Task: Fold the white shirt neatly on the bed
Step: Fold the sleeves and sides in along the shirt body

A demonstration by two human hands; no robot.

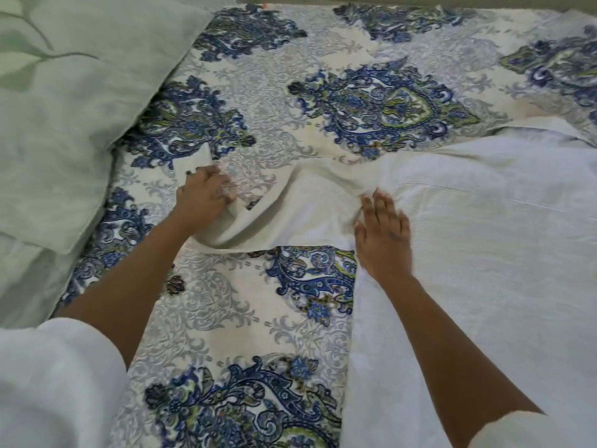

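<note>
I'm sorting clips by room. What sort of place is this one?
Most likely a bedroom: the work surface is a bed with a blue paisley bedspread, a pale green pillow lies at its upper left, and a white shirt is spread on it under the person's hands.

I'm seeing the white shirt (484, 253) running off the right and bottom edges. Fingertips of the left hand (203, 195) are blurring, partly hiding in its cloth. The pillow (64, 108) is getting cropped left.

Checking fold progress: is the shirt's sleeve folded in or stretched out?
Stretched out. The sleeve runs sideways from the white shirt across the bedspread; left hand grips its end, right hand rests flat.
</note>
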